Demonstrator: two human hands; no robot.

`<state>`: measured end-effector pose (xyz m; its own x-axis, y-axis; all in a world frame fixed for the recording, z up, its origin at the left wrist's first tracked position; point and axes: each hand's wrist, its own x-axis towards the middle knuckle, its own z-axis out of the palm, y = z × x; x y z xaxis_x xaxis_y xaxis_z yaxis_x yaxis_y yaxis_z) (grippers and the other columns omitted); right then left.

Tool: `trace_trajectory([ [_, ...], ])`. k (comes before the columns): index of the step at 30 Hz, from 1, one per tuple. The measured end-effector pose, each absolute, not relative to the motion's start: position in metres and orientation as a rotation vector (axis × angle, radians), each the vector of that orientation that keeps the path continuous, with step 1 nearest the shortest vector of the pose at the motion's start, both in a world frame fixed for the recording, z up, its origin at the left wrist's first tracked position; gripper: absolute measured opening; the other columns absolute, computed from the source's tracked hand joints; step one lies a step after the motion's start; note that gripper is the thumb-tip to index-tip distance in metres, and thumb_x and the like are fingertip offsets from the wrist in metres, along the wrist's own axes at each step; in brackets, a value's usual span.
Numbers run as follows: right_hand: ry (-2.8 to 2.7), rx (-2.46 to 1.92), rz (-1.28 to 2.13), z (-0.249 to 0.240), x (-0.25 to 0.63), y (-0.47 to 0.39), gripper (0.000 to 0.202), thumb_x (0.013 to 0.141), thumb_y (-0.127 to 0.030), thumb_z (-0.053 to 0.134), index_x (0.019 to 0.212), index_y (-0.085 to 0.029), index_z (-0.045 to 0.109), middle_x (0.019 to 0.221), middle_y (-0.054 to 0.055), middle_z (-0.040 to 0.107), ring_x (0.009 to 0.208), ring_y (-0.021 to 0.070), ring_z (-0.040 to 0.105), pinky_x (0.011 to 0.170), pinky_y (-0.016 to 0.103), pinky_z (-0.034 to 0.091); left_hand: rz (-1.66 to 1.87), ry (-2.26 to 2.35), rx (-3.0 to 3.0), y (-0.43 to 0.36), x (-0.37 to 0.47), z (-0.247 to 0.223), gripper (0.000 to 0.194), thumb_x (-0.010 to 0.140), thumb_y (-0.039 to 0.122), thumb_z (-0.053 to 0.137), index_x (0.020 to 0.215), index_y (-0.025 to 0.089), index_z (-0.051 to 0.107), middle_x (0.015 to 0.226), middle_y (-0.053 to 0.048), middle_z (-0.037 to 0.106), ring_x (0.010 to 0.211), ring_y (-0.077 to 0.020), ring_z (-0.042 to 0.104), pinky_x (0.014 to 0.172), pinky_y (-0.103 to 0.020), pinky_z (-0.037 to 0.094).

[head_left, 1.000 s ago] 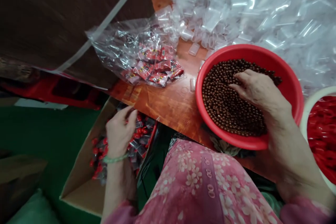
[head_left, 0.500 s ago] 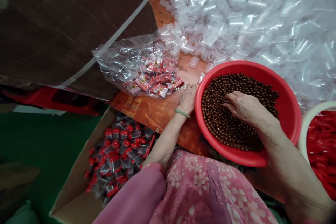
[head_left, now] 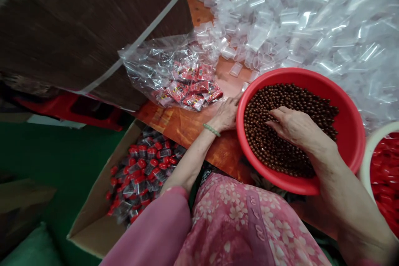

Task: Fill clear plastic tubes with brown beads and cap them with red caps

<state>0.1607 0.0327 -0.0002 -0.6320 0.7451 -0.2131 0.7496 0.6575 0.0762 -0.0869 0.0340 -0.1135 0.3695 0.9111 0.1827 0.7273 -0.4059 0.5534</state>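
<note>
My right hand (head_left: 294, 126) is over a red plastic bowl (head_left: 350, 133), low against a heap of small round brown beads (head_left: 264, 158). Its thumb and fingertips are apart at the beads' surface; the palm side is hidden. My left hand (head_left: 227, 113), with a green bead bracelet (head_left: 211, 129) on the wrist, rests on the table by the bowl's left rim. Its fingers stretch towards a small clear plastic tube (head_left: 245, 87); the fingertips are partly hidden at the rim. Just left of this hand lies a clear bag (head_left: 146, 66) with red printed packets (head_left: 199, 86).
A large pile of clear plastic tubes (head_left: 289, 20) covers the table behind the bowl. At right stands a white-rimmed tub (head_left: 368, 153) of red plastic parts. Below the table edge, a cardboard box (head_left: 90, 224) holds many red-capped clear containers (head_left: 149, 166). A dark strapped stack (head_left: 93, 20) stands left.
My left hand has moved forward and right, closer to the bowl's rim and the clear tube. My right hand stays in the beads. The whole view has shifted slightly.
</note>
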Motion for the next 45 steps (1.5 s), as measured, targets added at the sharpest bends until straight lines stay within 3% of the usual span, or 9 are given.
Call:
trace_trajectory([
  [6,2.589,1.227,-0.072,0.001,0.157,0.033,0.032,0.106,-0.036,0.046,0.116,-0.013,0.068,0.106,0.013,0.073,0.092,0.0260,0.073,0.075,0.034,0.049,0.657,1.539,2.160,0.056,-0.071,-0.120,0.034,0.100,0.017,0.045,0.126,0.016,0.068,0.126,-0.015,0.067,0.112,-0.0266,0.059,0.100,-0.040,0.052],
  [12,2.558,1.266,-0.129,0.002,0.155,0.034,0.032,0.106,-0.036,0.048,0.116,-0.014,0.068,0.111,0.013,0.074,0.092,0.0247,0.073,0.076,0.034,0.050,0.806,1.767,1.986,0.082,-0.064,-0.118,0.035,0.099,0.017,0.050,0.131,0.014,0.065,0.141,-0.021,0.059,0.128,-0.0332,0.056,0.109,-0.049,0.046],
  [16,2.543,1.278,-0.148,0.004,0.154,0.034,0.031,0.106,-0.034,0.048,0.116,-0.014,0.068,0.112,0.013,0.074,0.095,0.0252,0.074,0.079,0.034,0.051,1.109,1.682,1.698,0.082,-0.064,-0.116,0.035,0.094,0.014,0.058,0.128,0.018,0.068,0.141,-0.017,0.060,0.130,-0.0296,0.057,0.111,-0.044,0.046],
  [22,2.591,1.259,-0.143,0.004,0.155,0.032,0.032,0.106,-0.035,0.046,0.116,-0.014,0.069,0.114,0.014,0.074,0.092,0.0256,0.074,0.080,0.035,0.053,1.420,1.490,1.087,0.068,-0.080,-0.100,0.025,0.086,0.020,0.070,0.110,0.015,0.072,0.114,-0.010,0.070,0.086,-0.0136,0.067,0.085,-0.028,0.056],
  [25,2.649,1.247,-0.166,-0.001,0.158,0.033,0.032,0.106,-0.036,0.047,0.115,-0.014,0.069,0.113,0.014,0.074,0.092,0.0258,0.075,0.081,0.036,0.055,1.421,1.369,0.885,0.064,-0.092,-0.075,0.012,0.091,0.023,0.064,0.097,0.014,0.070,0.089,-0.005,0.071,0.067,-0.0079,0.062,0.065,-0.020,0.051],
  [29,2.743,1.242,-0.261,-0.003,0.161,0.034,0.031,0.104,-0.034,0.050,0.111,-0.013,0.071,0.108,0.016,0.074,0.090,0.0270,0.074,0.082,0.039,0.056,1.407,0.839,0.432,0.053,-0.100,-0.028,0.008,0.088,0.010,0.063,0.092,0.013,0.068,0.084,-0.001,0.068,0.061,-0.0028,0.058,0.057,-0.013,0.045],
  [32,2.895,1.258,-0.589,0.007,0.153,0.029,0.031,0.103,-0.037,0.054,0.113,-0.014,0.072,0.103,0.013,0.076,0.090,0.0258,0.073,0.084,0.039,0.056,1.420,0.642,0.369,0.044,-0.093,-0.004,0.013,0.088,0.007,0.057,0.093,0.012,0.068,0.085,-0.002,0.066,0.062,-0.0020,0.056,0.056,-0.012,0.043],
  [40,2.441,1.451,-2.394,0.023,0.103,0.011,0.046,0.085,-0.060,0.075,0.107,-0.022,0.062,0.095,0.003,0.071,0.085,0.0167,0.067,0.077,0.031,0.057,1.554,0.924,1.040,0.028,-0.053,-0.009,0.018,0.095,0.029,0.055,0.110,0.023,0.060,0.098,-0.004,0.066,0.076,-0.0101,0.062,0.071,-0.026,0.054],
  [45,2.222,1.504,-2.674,0.012,0.092,0.011,0.051,0.074,-0.055,0.086,0.096,-0.021,0.055,0.084,-0.002,0.061,0.072,0.0119,0.060,0.068,0.027,0.053,1.578,1.006,1.089,0.014,-0.032,-0.009,0.030,0.095,0.050,0.062,0.109,0.024,0.060,0.098,-0.003,0.067,0.085,-0.0128,0.066,0.077,-0.028,0.056],
])
